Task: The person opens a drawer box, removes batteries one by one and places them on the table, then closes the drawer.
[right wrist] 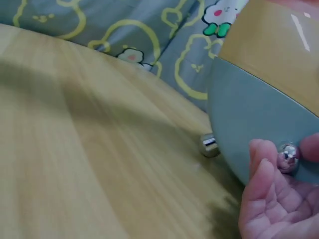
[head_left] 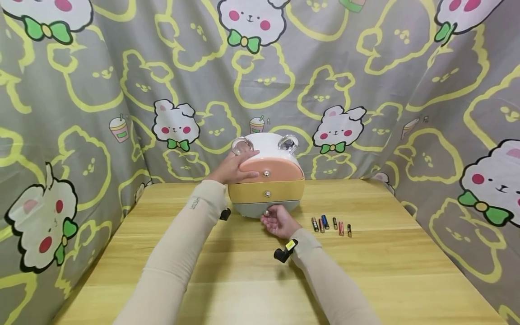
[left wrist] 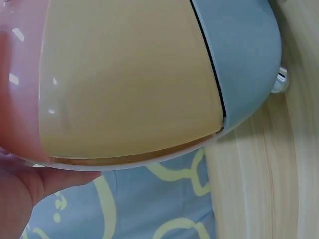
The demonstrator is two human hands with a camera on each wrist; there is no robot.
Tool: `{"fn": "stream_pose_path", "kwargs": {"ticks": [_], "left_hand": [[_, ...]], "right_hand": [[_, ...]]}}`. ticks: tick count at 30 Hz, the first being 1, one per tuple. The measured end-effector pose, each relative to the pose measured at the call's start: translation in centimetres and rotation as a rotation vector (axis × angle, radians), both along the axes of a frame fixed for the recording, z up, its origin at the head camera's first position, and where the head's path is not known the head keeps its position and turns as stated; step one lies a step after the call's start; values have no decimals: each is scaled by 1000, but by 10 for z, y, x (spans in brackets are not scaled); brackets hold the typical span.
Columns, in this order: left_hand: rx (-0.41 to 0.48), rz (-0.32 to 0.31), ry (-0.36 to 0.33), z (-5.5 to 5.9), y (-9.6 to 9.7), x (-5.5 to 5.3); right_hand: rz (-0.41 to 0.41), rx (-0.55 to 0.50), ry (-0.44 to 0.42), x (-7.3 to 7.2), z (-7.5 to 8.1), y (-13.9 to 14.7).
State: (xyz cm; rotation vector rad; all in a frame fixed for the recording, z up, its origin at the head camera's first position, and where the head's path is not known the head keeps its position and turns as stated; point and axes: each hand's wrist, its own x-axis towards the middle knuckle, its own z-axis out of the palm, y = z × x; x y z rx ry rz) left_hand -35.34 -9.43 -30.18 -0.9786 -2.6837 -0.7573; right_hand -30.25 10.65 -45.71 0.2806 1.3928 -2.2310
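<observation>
A small rounded chest of drawers (head_left: 268,143) stands on the table, white on top with two clear ears. Its three fronts are an orange drawer (head_left: 280,168), a yellow drawer (head_left: 248,192) and a grey-blue drawer (right wrist: 244,109), each with a silver knob. My left hand (head_left: 232,169) rests against the upper left side, fingers extended, some of them over the orange front. At the bottom, my right hand (head_left: 280,222) pinches the lowest drawer's knob (right wrist: 288,157) between its fingertips. A thin dark gap shows between the yellow and grey-blue fronts in the left wrist view.
Several small batteries (head_left: 325,222) lie on the wooden table (head_left: 252,289) to the right of the chest. A patterned grey curtain (head_left: 284,76) hangs behind and at both sides. A silver foot (right wrist: 209,145) shows under the chest.
</observation>
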Motion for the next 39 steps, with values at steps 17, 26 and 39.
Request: {"fn": "stream_pose_path", "kwargs": {"ticks": [17,26,39], "left_hand": [[-17,-43,-40,3,-3,-8],[-5,-48,-63,8,-20,-13],[62,205,-103,1,-14,20]], "right_hand": [[80,239,126,3,-3,14],[73,215,154,4,3,5],[41,427,361,18,12,26]]}}
